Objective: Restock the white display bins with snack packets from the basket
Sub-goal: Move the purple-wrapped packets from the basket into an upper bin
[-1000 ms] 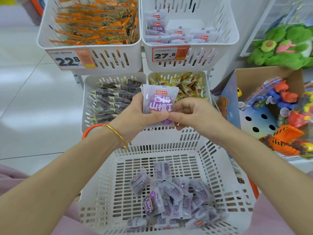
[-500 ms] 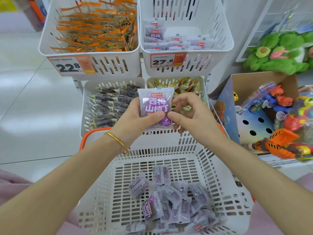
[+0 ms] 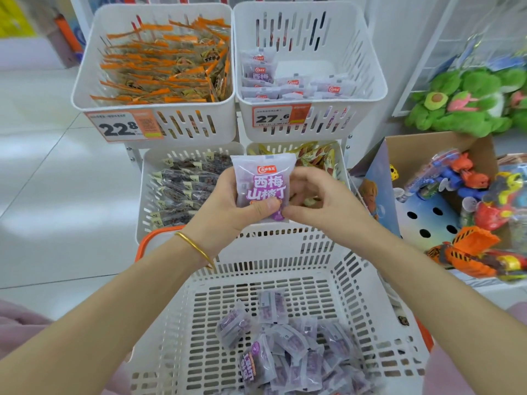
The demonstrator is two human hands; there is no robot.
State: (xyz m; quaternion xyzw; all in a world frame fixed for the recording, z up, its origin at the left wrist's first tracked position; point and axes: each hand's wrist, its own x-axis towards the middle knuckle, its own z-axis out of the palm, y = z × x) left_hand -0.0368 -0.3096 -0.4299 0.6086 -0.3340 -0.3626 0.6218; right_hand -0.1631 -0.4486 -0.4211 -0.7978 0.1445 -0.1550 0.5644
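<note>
A purple-and-white snack packet [image 3: 263, 181] stands upright between my hands, above the basket's far rim. My left hand [image 3: 233, 206] grips its lower left side, thumb across the front. My right hand [image 3: 313, 201] pinches its lower right corner with thumb and curled fingers. Below lies the white slotted basket [image 3: 359, 286] with several matching purple packets [image 3: 288, 349] heaped in its near half. The upper right white bin [image 3: 368, 67], tagged 27.6, holds several of the same packets [image 3: 285, 84] along its front and left.
The upper left bin [image 3: 85, 89], tagged 22.8, is full of orange packets. Lower bins hold dark packets [image 3: 182, 186] and yellow packets [image 3: 316, 155]. A cardboard box of plastic toys [image 3: 473, 201] stands to the right, green plush toys [image 3: 462, 101] behind it. White tiled floor spreads to the left.
The packet and both hands stay together in front of the lower bins. My right fingers have curled closer round the packet's right edge. The view has tilted slightly.
</note>
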